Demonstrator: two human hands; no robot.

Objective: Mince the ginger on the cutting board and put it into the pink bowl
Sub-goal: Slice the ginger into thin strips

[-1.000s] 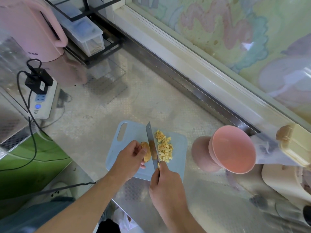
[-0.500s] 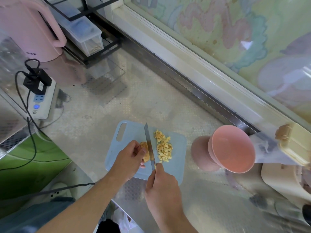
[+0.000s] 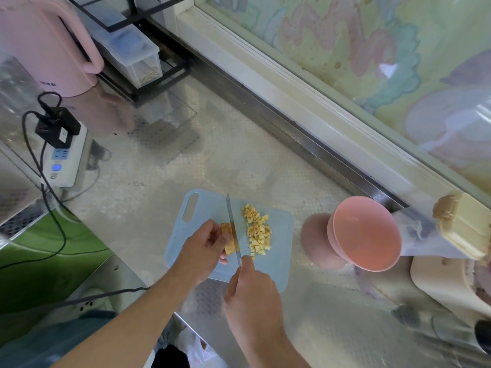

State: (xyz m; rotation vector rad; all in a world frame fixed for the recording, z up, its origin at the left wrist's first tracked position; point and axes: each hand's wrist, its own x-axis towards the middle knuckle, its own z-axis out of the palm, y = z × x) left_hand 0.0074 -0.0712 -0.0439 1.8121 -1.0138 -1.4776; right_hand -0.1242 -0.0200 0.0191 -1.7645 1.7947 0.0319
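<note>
On the pale blue cutting board [image 3: 276, 266], the left hand [image 3: 204, 248] curls its fingers around the uncut piece of ginger [image 3: 229, 239], pinning it down near the board's middle. The knife [image 3: 233, 229] stands with its blade edge-down against that piece, the tip pointing away from the person toward the board's handle slot. The right hand [image 3: 253, 290] is wrapped around the knife's handle — the handle itself is hidden inside the grip, with the forefinger reaching up toward the blade's heel.

Just right of the blade lies a loose heap of diced ginger [image 3: 257, 232] (small yellow cubes, spread along the board's far-to-near line). The pink bowl [image 3: 369, 235] sits on the steel tabletop [image 3: 239, 160] to the right of the board, apart from it, and looks empty inside. At the far left stand a pink kettle [image 3: 45, 46] and a white power strip [image 3: 65, 160] with a black plug — both well apart from the board.
</note>
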